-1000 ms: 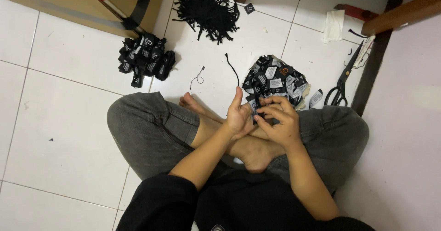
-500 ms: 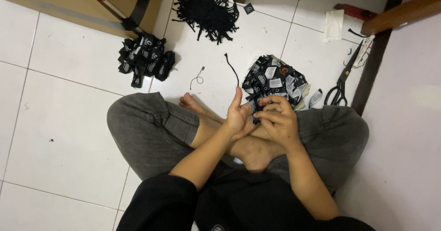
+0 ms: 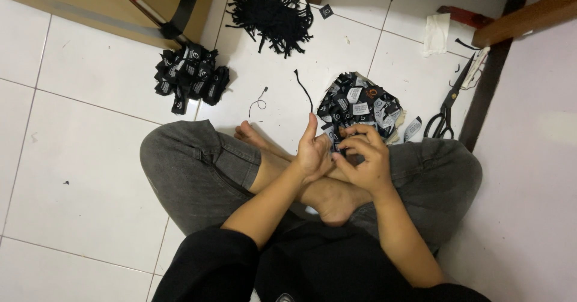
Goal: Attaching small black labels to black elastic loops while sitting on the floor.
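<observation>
Over the crossed legs, on the white tiled floor, both hands meet: the left hand and right hand pinch a small black label between curled fingers. Just beyond them lies a loose heap of black labels; the right hand is nearer. Bundled labels, black strings, a cardboard box and scissors lie farther off.

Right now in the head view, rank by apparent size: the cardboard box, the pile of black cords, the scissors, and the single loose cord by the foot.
1. Cardboard box, cut off by the frame.
2. Pile of black cords.
3. Scissors.
4. Single loose cord, smallest.
</observation>
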